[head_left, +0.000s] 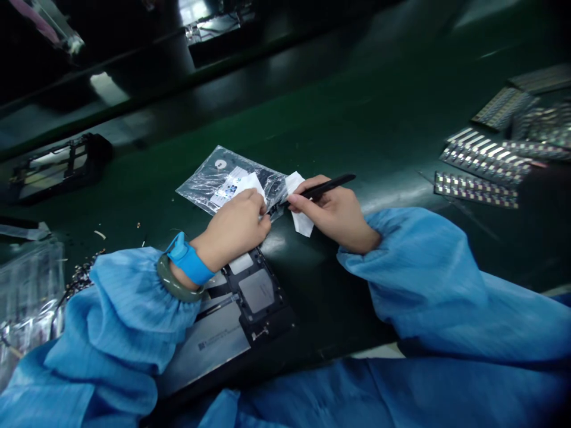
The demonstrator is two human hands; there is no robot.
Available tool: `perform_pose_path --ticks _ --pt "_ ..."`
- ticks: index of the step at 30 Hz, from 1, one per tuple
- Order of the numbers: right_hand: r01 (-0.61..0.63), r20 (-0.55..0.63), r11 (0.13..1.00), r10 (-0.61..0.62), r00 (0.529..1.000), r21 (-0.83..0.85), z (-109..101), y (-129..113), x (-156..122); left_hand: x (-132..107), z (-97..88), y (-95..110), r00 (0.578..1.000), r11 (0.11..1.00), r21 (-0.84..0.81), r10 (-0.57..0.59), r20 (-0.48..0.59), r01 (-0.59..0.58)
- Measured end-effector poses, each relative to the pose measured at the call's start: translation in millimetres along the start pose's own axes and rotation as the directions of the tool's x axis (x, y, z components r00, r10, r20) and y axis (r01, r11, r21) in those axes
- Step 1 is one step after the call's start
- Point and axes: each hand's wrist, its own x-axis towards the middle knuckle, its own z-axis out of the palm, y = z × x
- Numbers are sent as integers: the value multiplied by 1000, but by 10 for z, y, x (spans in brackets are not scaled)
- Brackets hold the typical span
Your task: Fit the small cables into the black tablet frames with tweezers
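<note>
My right hand (334, 213) is closed around a slim black tool (328, 185), its working end pointing left toward my other hand. My left hand (238, 221) has its fingers curled in a pinch close to that tip, and what they grip is hidden. Beneath and beyond the fingers lies a clear plastic bag (200, 181) with a white label. A white paper piece (302, 223) shows under my right fingers. Below my left wrist sits an opened electronic device (276, 309), with a large silver battery (214, 339) and black inner frame, partly covered by my sleeve.
Several strips of small metallic parts (477, 190) lie at the right on the dark green table (392, 131). A black device part (57, 163) is at the far left. Clear plastic trays (31, 285) and a heap of small parts (82, 276) are near my left sleeve.
</note>
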Motion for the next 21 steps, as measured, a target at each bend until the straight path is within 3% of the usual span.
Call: perform_pose_path --ticks 3,7,14,21 --pt "-103 -21 975 109 994 196 -15 -94 -29 -33 -18 -1 994 996 -40 80 -74 -83" --pt "-212 38 869 218 975 447 -3 -257 -76 -162 -119 67 970 969 -114 204 -130 -219" --pt "-381 228 612 315 921 693 136 -497 -137 -453 -159 182 972 938 -327 42 -233 -119" --pt "-516 374 412 379 847 751 209 -525 -183 -576 -104 178 938 919 -362 23 -345 -156"
